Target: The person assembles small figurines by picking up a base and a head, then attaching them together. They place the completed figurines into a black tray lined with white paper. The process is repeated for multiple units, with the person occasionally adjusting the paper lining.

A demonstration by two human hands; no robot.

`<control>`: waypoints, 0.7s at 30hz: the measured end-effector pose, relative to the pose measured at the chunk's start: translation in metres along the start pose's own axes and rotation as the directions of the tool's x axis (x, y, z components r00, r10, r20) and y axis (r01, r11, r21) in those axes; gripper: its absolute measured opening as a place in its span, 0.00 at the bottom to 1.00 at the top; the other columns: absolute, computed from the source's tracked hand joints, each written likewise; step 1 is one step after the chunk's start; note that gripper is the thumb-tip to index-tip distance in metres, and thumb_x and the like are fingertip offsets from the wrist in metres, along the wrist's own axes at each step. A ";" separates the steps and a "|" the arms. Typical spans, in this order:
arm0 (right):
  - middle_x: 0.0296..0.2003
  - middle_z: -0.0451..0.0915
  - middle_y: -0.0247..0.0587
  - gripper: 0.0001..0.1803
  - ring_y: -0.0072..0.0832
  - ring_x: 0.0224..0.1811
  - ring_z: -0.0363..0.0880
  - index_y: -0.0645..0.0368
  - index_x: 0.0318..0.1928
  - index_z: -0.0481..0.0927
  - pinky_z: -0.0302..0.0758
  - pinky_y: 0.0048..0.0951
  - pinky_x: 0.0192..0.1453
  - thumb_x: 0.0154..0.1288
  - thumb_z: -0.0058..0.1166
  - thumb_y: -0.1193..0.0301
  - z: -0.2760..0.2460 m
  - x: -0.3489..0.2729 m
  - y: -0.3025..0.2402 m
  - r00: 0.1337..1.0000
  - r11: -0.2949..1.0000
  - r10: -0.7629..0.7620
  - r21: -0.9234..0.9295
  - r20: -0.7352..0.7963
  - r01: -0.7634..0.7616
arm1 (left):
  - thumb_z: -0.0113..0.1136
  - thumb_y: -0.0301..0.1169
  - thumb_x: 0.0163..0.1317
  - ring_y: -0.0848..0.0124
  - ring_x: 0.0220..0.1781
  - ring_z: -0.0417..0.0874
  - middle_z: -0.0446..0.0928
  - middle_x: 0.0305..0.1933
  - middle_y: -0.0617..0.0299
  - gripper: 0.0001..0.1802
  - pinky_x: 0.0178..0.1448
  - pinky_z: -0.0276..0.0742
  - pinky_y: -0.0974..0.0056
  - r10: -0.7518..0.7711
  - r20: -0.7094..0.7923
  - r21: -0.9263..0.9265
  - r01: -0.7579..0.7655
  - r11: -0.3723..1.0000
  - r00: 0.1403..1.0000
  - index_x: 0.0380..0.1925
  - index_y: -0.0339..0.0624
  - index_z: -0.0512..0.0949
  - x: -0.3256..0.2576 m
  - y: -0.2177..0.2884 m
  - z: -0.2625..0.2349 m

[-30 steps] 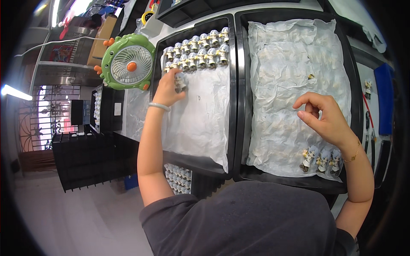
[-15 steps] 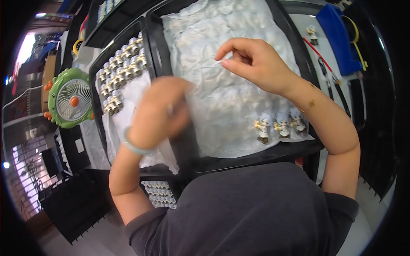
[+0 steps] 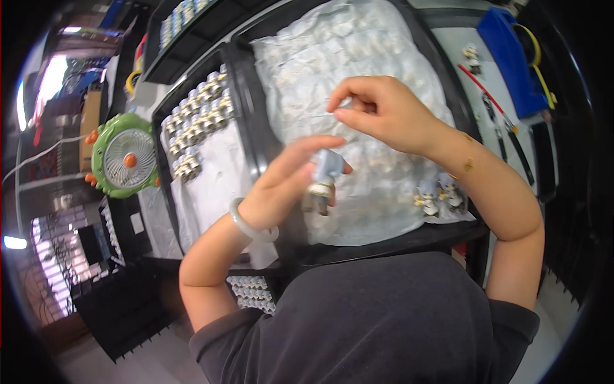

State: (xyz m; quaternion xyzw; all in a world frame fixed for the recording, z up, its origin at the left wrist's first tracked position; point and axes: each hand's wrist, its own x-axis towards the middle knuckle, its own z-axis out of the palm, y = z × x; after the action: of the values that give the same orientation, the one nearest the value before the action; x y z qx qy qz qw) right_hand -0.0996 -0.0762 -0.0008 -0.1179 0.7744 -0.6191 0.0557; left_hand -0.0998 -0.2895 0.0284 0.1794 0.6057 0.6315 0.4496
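Note:
My left hand (image 3: 288, 173) is closed on a small figurine (image 3: 326, 171) with pale blue hair, tilted and a bit blurred, above the left part of the large tray. My right hand (image 3: 377, 112) hovers over the middle of that tray, thumb and forefinger pinched on a thin pale sliver (image 3: 324, 114) too fine to name. At the tray's near right corner stand two finished-looking figurines, one in a white dress (image 3: 429, 198) and another beside it (image 3: 451, 192). White wrapping sheet (image 3: 377, 217) lines the tray, with rows of bumps showing under it.
To the left, a second black tray (image 3: 167, 211) holds rows of figurines (image 3: 201, 115). A green fan (image 3: 128, 157) stands beyond it. On the right lie a red-handled tool (image 3: 476, 83), a blue bin (image 3: 508, 64), a dark phone-like slab (image 3: 543, 160) and a lone figurine (image 3: 472, 59).
My left hand moved right from beside the left tray and now holds a figurine. Three figurines stood at the near right corner; two stand there now. My right hand keeps its pinch.

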 end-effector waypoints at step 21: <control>0.13 0.63 0.24 0.05 0.12 0.16 0.56 0.60 0.32 0.76 0.54 0.17 0.21 0.54 0.53 0.73 0.011 -0.008 -0.009 0.995 0.992 0.057 -0.114 0.080 -0.047 | 0.68 0.28 0.30 0.67 0.44 0.69 0.69 0.47 0.53 0.41 0.50 0.65 0.63 0.470 -0.023 0.443 -0.413 0.796 0.883 0.51 0.43 0.62 -0.038 -0.002 -0.019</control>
State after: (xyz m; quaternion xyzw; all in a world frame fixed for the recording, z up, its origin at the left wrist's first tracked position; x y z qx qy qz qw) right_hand -0.0881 -0.0866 0.0051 -0.1264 0.8078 -0.5674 0.0975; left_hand -0.0938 -0.3314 0.0346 0.3674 0.6979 0.5818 0.1988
